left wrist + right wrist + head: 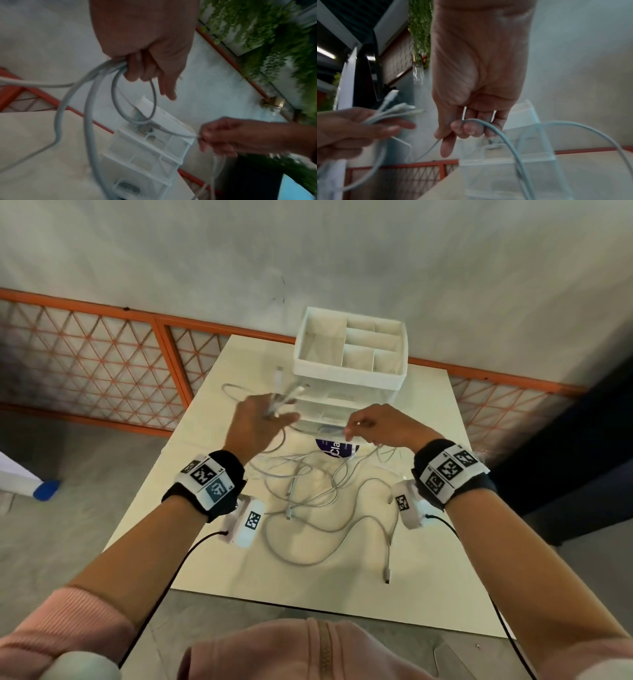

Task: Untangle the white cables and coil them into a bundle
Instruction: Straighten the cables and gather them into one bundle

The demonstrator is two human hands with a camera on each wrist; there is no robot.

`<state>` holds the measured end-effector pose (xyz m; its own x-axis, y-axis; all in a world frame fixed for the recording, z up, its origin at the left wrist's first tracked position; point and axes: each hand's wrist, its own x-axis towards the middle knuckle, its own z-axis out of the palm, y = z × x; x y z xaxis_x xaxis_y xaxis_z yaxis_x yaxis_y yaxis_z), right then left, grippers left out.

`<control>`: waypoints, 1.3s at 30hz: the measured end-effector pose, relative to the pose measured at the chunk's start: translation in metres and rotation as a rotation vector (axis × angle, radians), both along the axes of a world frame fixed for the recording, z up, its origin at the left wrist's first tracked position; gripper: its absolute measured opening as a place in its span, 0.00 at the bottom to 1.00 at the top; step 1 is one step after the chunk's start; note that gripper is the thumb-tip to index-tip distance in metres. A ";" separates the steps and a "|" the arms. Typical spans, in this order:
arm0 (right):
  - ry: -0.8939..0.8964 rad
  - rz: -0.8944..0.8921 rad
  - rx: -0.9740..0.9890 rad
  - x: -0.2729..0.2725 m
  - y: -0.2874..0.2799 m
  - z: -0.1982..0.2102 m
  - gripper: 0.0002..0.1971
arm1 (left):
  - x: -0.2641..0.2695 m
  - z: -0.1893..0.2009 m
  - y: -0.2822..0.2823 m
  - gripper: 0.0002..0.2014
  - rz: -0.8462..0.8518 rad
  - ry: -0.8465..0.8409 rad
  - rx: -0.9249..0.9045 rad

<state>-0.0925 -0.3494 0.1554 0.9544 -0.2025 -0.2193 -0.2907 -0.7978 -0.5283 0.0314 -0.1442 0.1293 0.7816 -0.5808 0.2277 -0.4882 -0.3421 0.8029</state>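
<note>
Left hand point(255, 424): several ends of the white cables point(308, 501) are being gripped in curled fingers, above the table point(431, 583).
Right hand point(376, 424): one strand is being pinched between thumb and fingers.
Cables: the rest is lying tangled on the table, before the drawer organizer point(349, 361).

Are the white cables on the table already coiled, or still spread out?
Still spread out. The white cables lie in loose crossing loops on the table; the left hand only grips several ends.
</note>
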 end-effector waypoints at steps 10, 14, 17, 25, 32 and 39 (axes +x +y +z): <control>-0.109 0.045 0.271 0.005 0.019 0.005 0.14 | -0.005 -0.011 -0.011 0.10 -0.170 0.075 -0.117; 0.066 0.025 0.239 -0.007 0.004 -0.029 0.14 | 0.011 0.003 0.000 0.08 0.057 0.003 -0.304; 0.216 -0.037 0.048 -0.019 -0.010 -0.052 0.15 | 0.030 0.008 0.015 0.08 0.218 -0.033 -0.406; 0.122 -0.198 -0.038 -0.020 -0.027 -0.076 0.14 | 0.044 0.005 0.039 0.10 0.245 -0.028 -0.258; 0.085 -0.117 -0.149 0.012 0.006 -0.053 0.26 | 0.028 0.014 0.040 0.14 0.110 0.117 -0.295; 0.032 0.246 0.131 0.043 0.085 -0.001 0.58 | -0.003 0.052 0.027 0.19 -0.333 0.470 -0.343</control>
<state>-0.0495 -0.2642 0.1548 0.9635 0.0669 -0.2593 -0.1147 -0.7719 -0.6253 0.0279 -0.1172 0.1816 0.6344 -0.7633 0.1218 -0.0954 0.0790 0.9923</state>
